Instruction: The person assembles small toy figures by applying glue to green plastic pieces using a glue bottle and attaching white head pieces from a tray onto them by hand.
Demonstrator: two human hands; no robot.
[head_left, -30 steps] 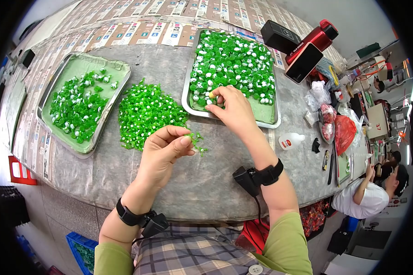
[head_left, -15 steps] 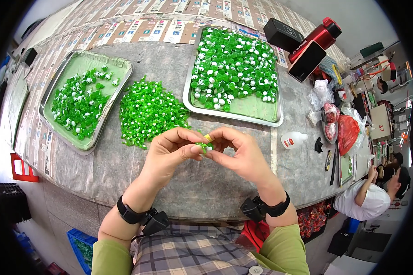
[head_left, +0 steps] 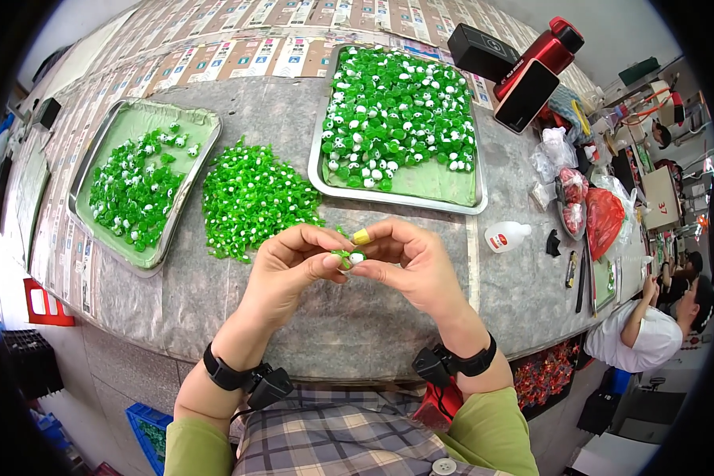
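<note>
Between my fingertips, over the near part of the table, is a small green and white plastic piece [head_left: 355, 258]. My left hand [head_left: 297, 266] pinches its green side with thumb and forefinger. From the other side my right hand [head_left: 408, 262] grips the white ball-like part; yellow tape wraps that hand's forefinger tip. Just beyond my left hand lies a loose heap of small green and white pieces [head_left: 254, 198]. A metal tray [head_left: 401, 200] farther off to the right holds many green pieces with white balls. Another lined tray [head_left: 202, 131] on the left holds a smaller pile of them.
Right of my hands stand a white plastic bottle [head_left: 507, 236], a small black object [head_left: 553, 247] and a knife [head_left: 570, 270]. Farther back are a phone [head_left: 526, 95], a red flask [head_left: 543, 55] and a black box [head_left: 482, 51]. A person in white [head_left: 639, 333] sits at the right.
My right forefinger has lifted slightly off the piece, and the white ball now shows more plainly between my fingers. The whole view has shifted a little.
</note>
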